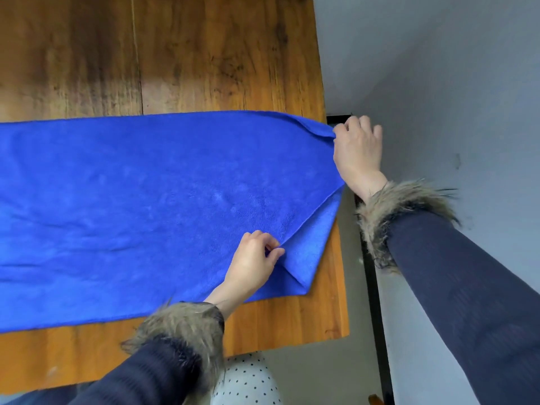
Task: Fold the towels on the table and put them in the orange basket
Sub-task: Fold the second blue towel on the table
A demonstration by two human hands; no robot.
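Observation:
A large blue towel (152,200) lies spread across the wooden table (204,54), running off the frame's left edge. Its right end is doubled over, with a lower layer showing near the table's right edge. My left hand (254,261) pinches the towel's near right corner between thumb and fingers. My right hand (358,150) grips the far right corner at the table's right edge, fingers curled over the fabric. No orange basket is in view.
The table's right edge runs close to a grey wall (438,83), with a dark metal frame (371,273) in the gap. The table's near edge is just below the towel. White dotted fabric (248,381) shows below the table.

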